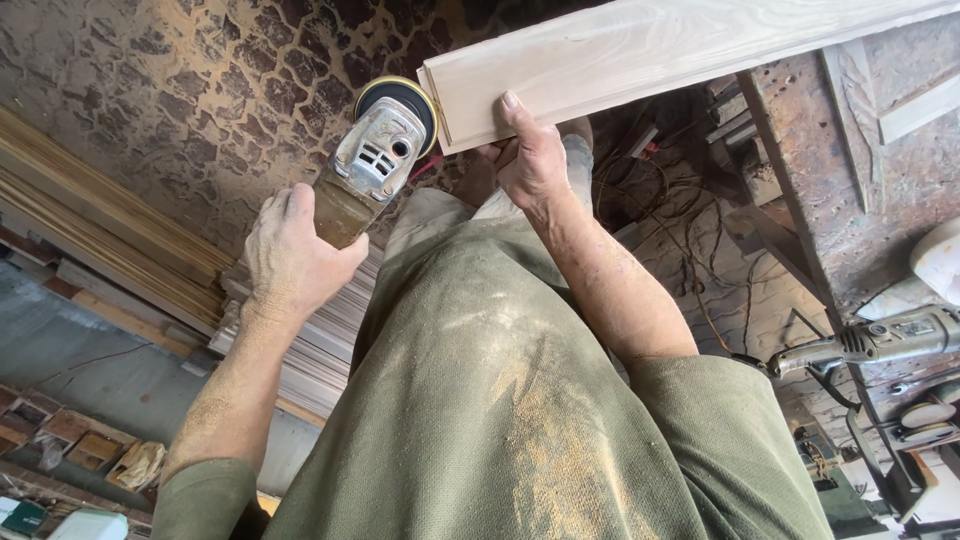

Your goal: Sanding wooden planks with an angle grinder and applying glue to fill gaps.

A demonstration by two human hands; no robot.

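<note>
Two hands are full: the left hand [293,255] grips a heavy grinder [372,158] by its body, the right hand [530,160] pinches a stiff, light-looking board [640,50] near its end.

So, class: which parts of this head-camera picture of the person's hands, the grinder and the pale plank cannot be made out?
- Long pale wooden plank: far end cut off by the top edge.
- Grey metal angle grinder: its handle is hidden inside the left hand.
- Right hand: fingers hidden behind the plank.
- Second grey power tool: cut off by the right edge.
</note>
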